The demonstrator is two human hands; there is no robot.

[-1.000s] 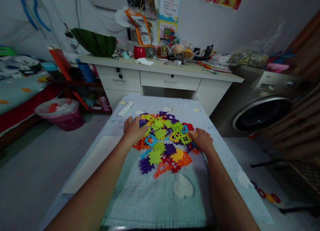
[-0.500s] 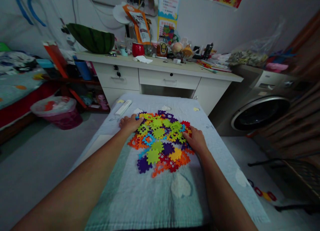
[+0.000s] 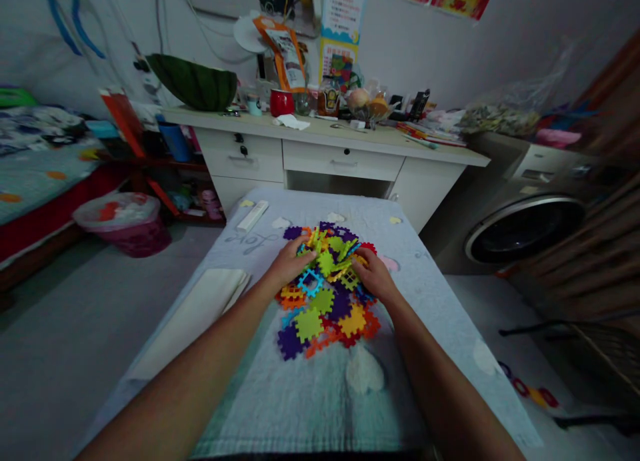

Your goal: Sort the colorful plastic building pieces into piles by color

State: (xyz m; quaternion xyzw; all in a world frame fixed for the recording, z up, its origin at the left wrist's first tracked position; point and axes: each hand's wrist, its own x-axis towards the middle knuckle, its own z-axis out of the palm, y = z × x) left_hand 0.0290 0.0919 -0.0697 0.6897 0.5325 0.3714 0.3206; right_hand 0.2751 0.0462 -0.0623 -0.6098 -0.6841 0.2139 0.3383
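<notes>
Interlocking plastic tiles [image 3: 326,264] lie heaped directly between the two hands, part of the heap extending to their near side. Colours observed: lime green, purple, orange, yellow, red and blue; some tiles are solid, others open frames. Between the fingertips, several lime and yellow tiles stand tilted, bunched against one another; those nearer the wearer lie mostly flat, among them a purple tile [image 3: 291,344] and an amber tile [image 3: 353,320].

Left hand [image 3: 290,262]: against the heap's left flank, turned inward, fingers bent, thumb extended over the tiles. Right hand [image 3: 376,274]: against the right flank, likewise turned inward, fingers partly curled. Fingertips are obscured; how far each hand is open, and whether either grips a tile, cannot be told.

Beneath both hands is a pale blue tablecloth [image 3: 300,408] with heart motifs. Beyond and left of the left hand rests a slim white object [image 3: 253,216], apparently a remote control; nearer the wearer, left of that hand, lies a folded white sheet [image 3: 193,314]. Well beyond both hands stands a white desk [image 3: 345,160]; farther right, a front-loading washing machine [image 3: 500,181].
</notes>
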